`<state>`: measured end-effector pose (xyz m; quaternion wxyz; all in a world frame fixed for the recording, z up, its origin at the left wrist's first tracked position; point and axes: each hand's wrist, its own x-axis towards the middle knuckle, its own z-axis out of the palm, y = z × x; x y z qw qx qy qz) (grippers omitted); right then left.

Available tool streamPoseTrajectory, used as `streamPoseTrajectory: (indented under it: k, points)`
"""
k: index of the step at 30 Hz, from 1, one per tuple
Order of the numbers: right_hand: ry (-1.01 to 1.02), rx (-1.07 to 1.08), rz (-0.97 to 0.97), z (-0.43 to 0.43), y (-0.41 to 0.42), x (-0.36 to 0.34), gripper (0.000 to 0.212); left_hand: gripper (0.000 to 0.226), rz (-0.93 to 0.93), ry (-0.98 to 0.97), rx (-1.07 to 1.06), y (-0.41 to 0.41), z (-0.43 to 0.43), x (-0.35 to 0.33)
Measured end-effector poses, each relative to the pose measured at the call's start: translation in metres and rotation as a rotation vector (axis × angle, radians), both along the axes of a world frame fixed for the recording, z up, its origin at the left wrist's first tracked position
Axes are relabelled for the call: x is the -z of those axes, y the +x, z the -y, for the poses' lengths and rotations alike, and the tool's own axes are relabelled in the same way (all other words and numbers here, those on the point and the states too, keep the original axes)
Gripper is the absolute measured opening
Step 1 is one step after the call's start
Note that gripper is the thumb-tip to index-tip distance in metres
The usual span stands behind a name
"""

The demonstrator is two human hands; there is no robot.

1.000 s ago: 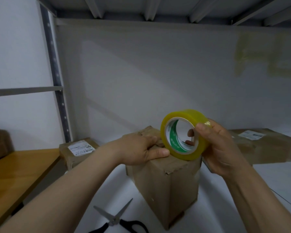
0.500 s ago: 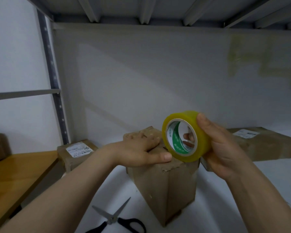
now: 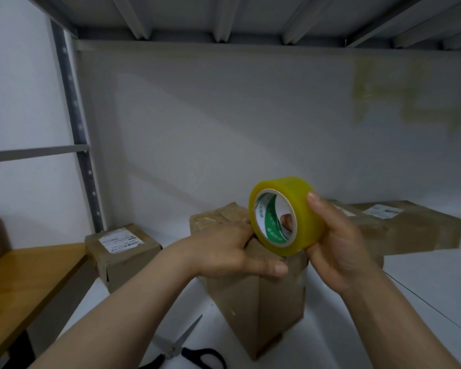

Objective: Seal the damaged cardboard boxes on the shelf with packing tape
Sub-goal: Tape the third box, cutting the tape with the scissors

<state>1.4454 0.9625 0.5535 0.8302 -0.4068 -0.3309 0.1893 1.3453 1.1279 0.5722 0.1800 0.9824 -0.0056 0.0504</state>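
Note:
A tall brown cardboard box (image 3: 261, 310) stands upright on the white shelf in the middle of the view, its top crumpled. My left hand (image 3: 224, 251) lies flat across the box top, fingers stretched toward the roll and thumb along the front edge. My right hand (image 3: 333, 243) grips a yellow packing tape roll (image 3: 304, 219) with a green-printed core, a finger through its hole. The roll stands on edge at the box's top right corner, right against my left fingertips.
Open black-handled scissors (image 3: 186, 350) lie on the shelf in front of the box. A small labelled box (image 3: 123, 251) sits at the left, a long flat labelled box (image 3: 415, 225) at the right. A wooden shelf board (image 3: 24, 275) and a metal upright (image 3: 77, 134) stand left.
My right hand has turned the tape roll slightly and kept it at the box top. The left hand stays pressed on the box. The view shifted a little.

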Motion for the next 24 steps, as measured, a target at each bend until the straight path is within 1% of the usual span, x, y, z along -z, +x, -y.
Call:
streamPoseTrajectory:
  k: [2, 4, 6, 7, 9, 11, 12, 15, 17, 24]
  points:
    - [-0.009, 0.015, 0.001, 0.0, 0.001, 0.001, 0.048, 0.08, -0.057, -0.007, -0.029, 0.001, 0.0, -0.002]
    - [-0.021, 0.022, 0.006, 0.0, 0.001, 0.0, 0.051, 0.087, -0.087, 0.012, -0.04, 0.004, -0.002, -0.002]
    - [-0.045, 0.033, 0.0, 0.001, 0.0, -0.003, 0.047, 0.094, -0.075, 0.015, -0.041, 0.005, -0.002, 0.0]
    - [-0.066, 0.046, -0.002, 0.002, -0.001, -0.005, 0.047, 0.093, -0.06, 0.008, -0.035, 0.005, -0.003, 0.001]
    - [-0.114, 0.056, -0.004, 0.003, -0.003, -0.01, 0.052, 0.089, -0.037, -0.017, -0.035, 0.004, -0.002, 0.003]
    - [-0.15, 0.059, -0.012, 0.006, -0.005, -0.014, 0.056, 0.089, -0.022, -0.011, -0.056, 0.002, -0.003, 0.003]
    - [-0.166, 0.074, -0.012, 0.008, -0.005, -0.017, 0.057, 0.087, -0.018, 0.003, -0.059, 0.002, -0.002, 0.002]
    - [-0.227, 0.141, 0.011, 0.017, -0.008, -0.024, 0.054, 0.064, 0.015, 0.033, -0.058, 0.001, 0.005, -0.003]
    - [-0.251, 0.154, 0.021, 0.022, -0.01, -0.025, 0.054, 0.055, 0.053, 0.072, -0.07, 0.0, 0.009, -0.005]
    - [-0.265, 0.154, -0.022, 0.037, -0.015, -0.028, 0.058, 0.068, -0.021, 0.066, -0.158, -0.005, 0.011, -0.003]
